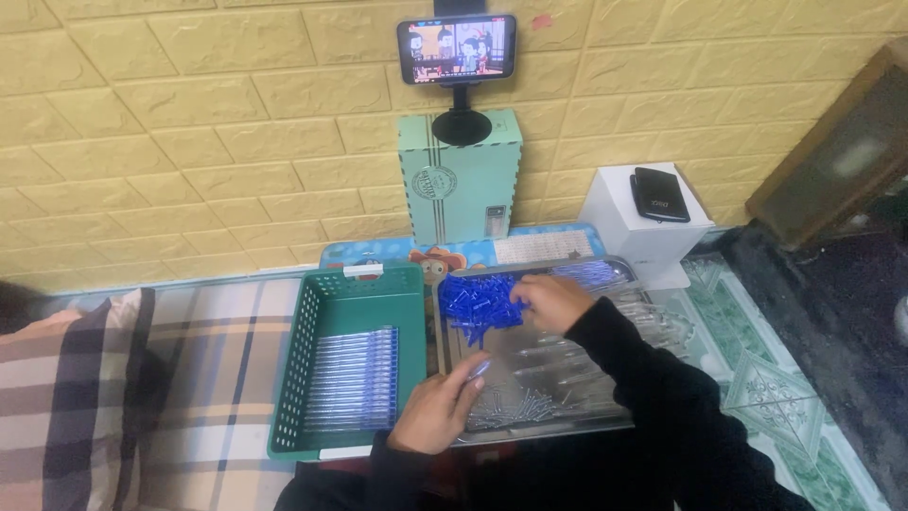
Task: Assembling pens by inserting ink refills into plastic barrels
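Observation:
My left hand (437,409) rests at the near left corner of a metal tray (605,416) and pinches a thin pen-like piece (479,368) between its fingertips. My right hand (550,300) reaches across the tray, fingers curled down onto a heap of small blue caps (476,305) at its far left. Loose clear tubes (567,355) and small silvery parts (511,412) lie scattered in the tray. A green plastic basket (326,293) to the left holds a neat row of finished blue pens (355,378).
A teal box (461,185) stands against the yellow brick-pattern wall, with a phone (457,48) on a stand above it playing a cartoon. A white box (643,227) with a black device on top sits right. A plaid cushion (71,397) lies left.

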